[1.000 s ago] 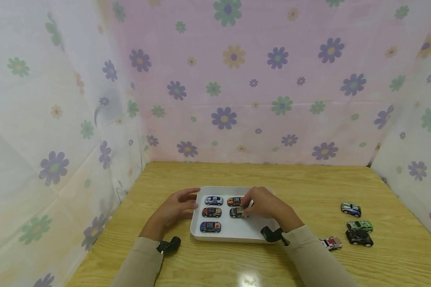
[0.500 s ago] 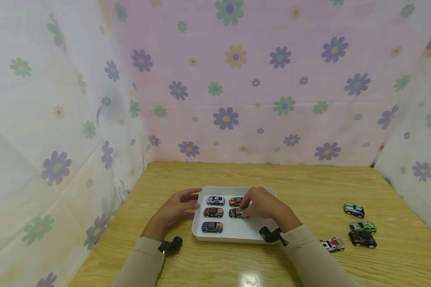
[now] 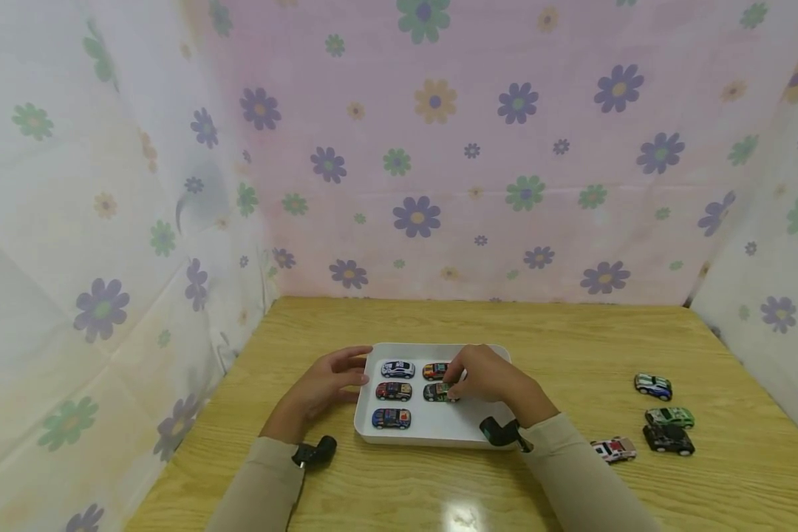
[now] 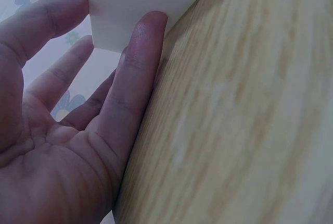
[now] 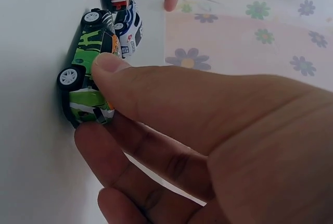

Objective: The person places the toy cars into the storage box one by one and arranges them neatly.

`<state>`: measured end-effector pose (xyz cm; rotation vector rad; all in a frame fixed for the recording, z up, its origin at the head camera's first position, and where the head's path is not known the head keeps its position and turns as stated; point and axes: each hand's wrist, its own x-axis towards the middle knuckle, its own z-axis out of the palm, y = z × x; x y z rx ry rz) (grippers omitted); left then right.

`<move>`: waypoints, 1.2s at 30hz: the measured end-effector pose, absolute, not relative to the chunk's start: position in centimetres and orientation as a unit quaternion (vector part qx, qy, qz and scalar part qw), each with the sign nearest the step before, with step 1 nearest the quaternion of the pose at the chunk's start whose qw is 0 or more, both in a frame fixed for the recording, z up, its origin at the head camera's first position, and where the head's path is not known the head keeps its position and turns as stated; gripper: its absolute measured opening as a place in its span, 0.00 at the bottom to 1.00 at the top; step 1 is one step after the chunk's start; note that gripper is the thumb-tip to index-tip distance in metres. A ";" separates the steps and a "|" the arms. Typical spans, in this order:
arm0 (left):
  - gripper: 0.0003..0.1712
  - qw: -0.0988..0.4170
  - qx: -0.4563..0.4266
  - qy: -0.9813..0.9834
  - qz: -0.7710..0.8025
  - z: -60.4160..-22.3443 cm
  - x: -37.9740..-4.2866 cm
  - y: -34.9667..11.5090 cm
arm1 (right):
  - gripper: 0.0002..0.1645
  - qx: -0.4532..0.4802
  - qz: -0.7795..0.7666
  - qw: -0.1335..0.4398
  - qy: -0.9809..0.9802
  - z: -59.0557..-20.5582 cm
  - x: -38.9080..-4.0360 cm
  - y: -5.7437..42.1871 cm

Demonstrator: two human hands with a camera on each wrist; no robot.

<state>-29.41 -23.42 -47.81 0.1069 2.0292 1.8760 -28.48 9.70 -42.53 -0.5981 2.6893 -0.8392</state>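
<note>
My right hand (image 3: 485, 377) reaches into a white tray (image 3: 432, 442) and pinches a green-and-black toy car (image 5: 86, 78) between thumb and fingers. The car's wheels are right at the tray floor. Behind it sits a red-and-yellow toy car (image 3: 432, 371), partly hidden by the fingers. A left column in the tray holds a white-and-blue toy car (image 3: 397, 369), a red-and-black one (image 3: 394, 391) and a blue one (image 3: 391, 419). My left hand (image 3: 322, 384) rests along the tray's left wall, fingers extended; in the left wrist view its fingertips meet the tray's outside (image 4: 140, 0).
Right of the tray, on the wooden table (image 3: 346, 488), lie a blue-and-white striped toy car (image 3: 653, 386), a green one (image 3: 669, 417), a black one (image 3: 668, 439) and a white-and-red one (image 3: 614, 449) near the right sleeve. Flowered curtains (image 3: 439, 185) enclose the table.
</note>
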 end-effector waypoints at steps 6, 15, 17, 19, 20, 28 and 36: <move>0.38 0.188 0.041 0.722 0.664 -47.8 -29.7 -23.3 | 0.07 -0.198 -0.293 0.134 0.926 -42.2 -28.4 10.1; 0.37 0.187 0.034 0.723 0.664 -47.8 -29.6 -23.3 | 0.08 -0.204 -0.294 0.112 0.927 -41.6 -28.1 11.5; 0.37 0.188 0.035 0.722 0.665 -47.7 -29.6 -23.3 | 0.09 -0.212 -0.297 0.108 0.925 -41.4 -28.0 12.0; 0.38 0.188 0.035 0.722 0.665 -47.7 -29.5 -23.3 | 0.10 -0.220 -0.298 0.104 0.923 -41.2 -27.8 12.5; 0.38 0.187 0.035 0.721 0.666 -47.7 -29.4 -23.4 | 0.10 -0.224 -0.297 0.100 0.923 -41.1 -27.7 12.8; 0.38 0.184 0.032 0.720 0.668 -47.9 -29.5 -23.5 | 0.09 -0.237 -0.285 0.080 0.925 -40.8 -27.2 15.2; 0.38 0.186 0.032 0.720 0.668 -48.1 -29.6 -23.5 | 0.11 -0.235 -0.273 0.063 0.931 -40.5 -26.0 18.0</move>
